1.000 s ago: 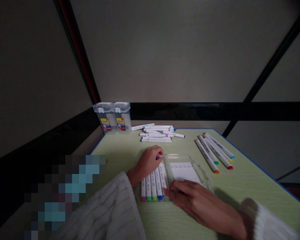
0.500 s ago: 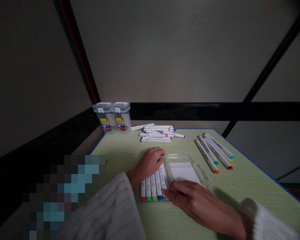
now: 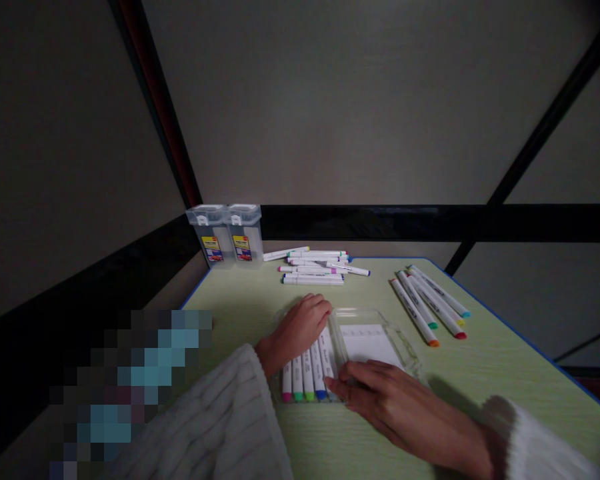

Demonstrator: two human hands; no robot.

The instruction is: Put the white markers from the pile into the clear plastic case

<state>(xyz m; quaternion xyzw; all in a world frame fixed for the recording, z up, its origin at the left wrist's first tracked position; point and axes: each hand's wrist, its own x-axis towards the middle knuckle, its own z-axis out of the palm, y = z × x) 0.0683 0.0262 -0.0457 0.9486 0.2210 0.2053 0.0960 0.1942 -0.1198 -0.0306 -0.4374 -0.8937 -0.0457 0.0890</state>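
Observation:
White markers (image 3: 308, 377) with pink, green, light green and blue ends lie side by side in the left half of an open clear plastic case (image 3: 357, 312). My left hand (image 3: 300, 327) rests across their upper part, fingers curled at the case's far edge; its fingertips are hidden. With thumb and finger closed, my right hand (image 3: 385, 397) holds the lower end of the rightmost marker (image 3: 325, 348), at the case's near edge. A white card insert (image 3: 367, 341) lies in the case's right half, partly covered by my right hand.
Several loose markers (image 3: 315, 267) lie piled at the back of the table (image 3: 250, 293). More markers (image 3: 420, 310) lie on the right, caps toward me. Two clear lidded containers (image 3: 225, 240) stand at the back left, by the wall (image 3: 330, 120).
Almost nothing differs. My left hand has shifted very slightly to the right over the markers, while my right hand stays at the same marker's end.

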